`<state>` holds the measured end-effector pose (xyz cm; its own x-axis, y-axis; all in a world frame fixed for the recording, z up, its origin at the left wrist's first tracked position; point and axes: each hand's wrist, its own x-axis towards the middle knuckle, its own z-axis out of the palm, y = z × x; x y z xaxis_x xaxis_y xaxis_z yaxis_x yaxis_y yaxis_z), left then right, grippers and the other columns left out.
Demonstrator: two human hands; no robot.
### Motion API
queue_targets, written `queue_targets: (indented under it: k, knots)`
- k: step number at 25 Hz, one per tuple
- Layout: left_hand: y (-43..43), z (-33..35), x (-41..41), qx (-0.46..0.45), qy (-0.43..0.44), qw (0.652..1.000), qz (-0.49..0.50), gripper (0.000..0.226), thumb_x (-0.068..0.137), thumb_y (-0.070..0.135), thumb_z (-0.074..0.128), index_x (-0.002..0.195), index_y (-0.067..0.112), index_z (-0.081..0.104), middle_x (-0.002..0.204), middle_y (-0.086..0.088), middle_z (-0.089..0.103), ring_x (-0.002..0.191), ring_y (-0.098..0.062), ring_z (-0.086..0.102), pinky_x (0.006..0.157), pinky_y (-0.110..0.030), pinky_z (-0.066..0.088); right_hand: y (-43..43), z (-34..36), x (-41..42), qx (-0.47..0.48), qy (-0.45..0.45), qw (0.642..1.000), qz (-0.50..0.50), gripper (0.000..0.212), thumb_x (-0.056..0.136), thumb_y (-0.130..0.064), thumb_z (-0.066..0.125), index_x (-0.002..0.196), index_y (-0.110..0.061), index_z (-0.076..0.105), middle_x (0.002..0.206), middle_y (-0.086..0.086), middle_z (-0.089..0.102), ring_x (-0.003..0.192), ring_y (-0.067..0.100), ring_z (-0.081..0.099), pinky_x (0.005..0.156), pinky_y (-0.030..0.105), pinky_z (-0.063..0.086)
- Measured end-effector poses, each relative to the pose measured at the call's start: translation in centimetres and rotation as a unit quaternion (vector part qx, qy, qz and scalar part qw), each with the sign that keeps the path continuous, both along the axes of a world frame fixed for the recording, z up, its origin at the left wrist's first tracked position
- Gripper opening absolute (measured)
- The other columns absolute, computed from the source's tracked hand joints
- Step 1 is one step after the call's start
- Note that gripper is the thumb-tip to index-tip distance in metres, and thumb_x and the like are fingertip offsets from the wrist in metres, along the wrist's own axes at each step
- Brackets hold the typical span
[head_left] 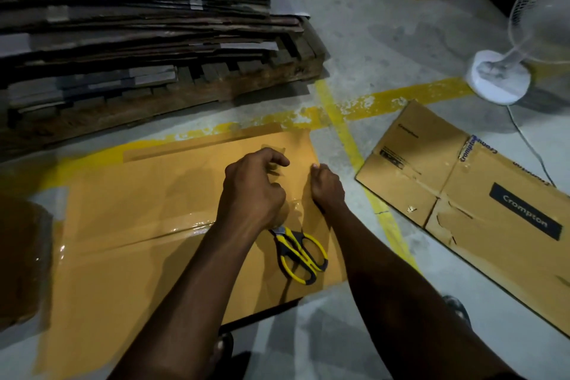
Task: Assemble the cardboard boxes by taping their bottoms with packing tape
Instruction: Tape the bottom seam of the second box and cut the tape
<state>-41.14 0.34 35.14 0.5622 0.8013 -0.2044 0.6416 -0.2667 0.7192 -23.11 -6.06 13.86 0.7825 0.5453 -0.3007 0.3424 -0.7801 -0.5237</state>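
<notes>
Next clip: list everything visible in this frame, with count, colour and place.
box being taped: one, orange-brown, on the floor, centre
packing tape: glossy clear strip along the box seam
scissors: one pair, yellow and black, on the box
flattened printed box: one, brown, on the floor, right
stack of flat cardboard: one, dark brown, on a wooden pallet, upper left
fan: one, white, upper right
floor lines: yellow, crossing
hands: left hand apparently pinching tape; right hand curled at the box's right edge, hold unclear
</notes>
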Motion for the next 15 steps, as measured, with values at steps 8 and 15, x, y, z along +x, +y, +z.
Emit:
queue_targets:
  k: [8,15]
  knots:
    - [-0.2,1.3,-0.6,-0.003,-0.009,1.000,-0.004,0.048,0.076,-0.005,0.058,0.105,0.032,0.067,0.120,-0.004,0.064,0.119,-0.026,0.053,0.085,-0.027,0.044,-5.8,3.5,-4.1,0.008,-0.066,0.995,-0.069,0.034,0.100,-0.023,0.051,0.127,-0.003,0.055,0.111,0.025,0.066,0.108,0.043,0.059,0.086,0.043,0.048]
    - [-0.7,2.8,-1.1,0.008,-0.012,1.000,-0.011,0.049,0.078,-0.007,0.055,0.108,0.029,0.068,0.126,-0.005,0.061,0.116,-0.030,0.053,0.078,-0.029,0.047,-8.7,2.7,-4.2,-0.092,0.073,0.993,-0.024,0.049,0.104,-0.045,0.038,0.108,-0.002,0.061,0.115,0.024,0.063,0.113,0.041,0.056,0.084,0.040,0.044]
